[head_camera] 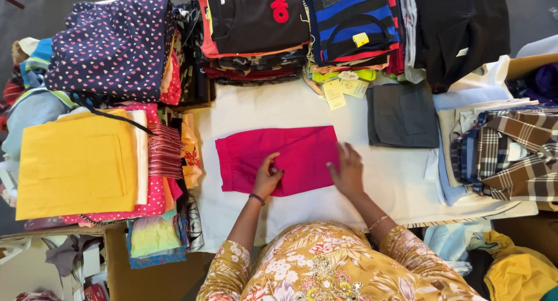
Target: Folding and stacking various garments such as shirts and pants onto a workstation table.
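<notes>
Pink garment half-folded on the white cloth-covered table (378,179) — judged mid-fold, not yet stacked.

The magenta garment (290,153) lies flat at the table's centre; the left hand (266,179) pinches its lower edge, the right hand (347,168) presses its right end with fingers spread. Behind it stand finished stacks; a grey folded piece (402,116) lies to its right, a yellow folded piece (75,164) on a pile to its left — cluttered floor around.

Looks like a clothes shop or stall. Lots of folded clothes in piles (250,28) all round a white table (383,179), some w/ paper price tags (344,86) on them. More stacks on the sides, e.g. a yellow one (75,161) & checked shirts (511,156)
</notes>
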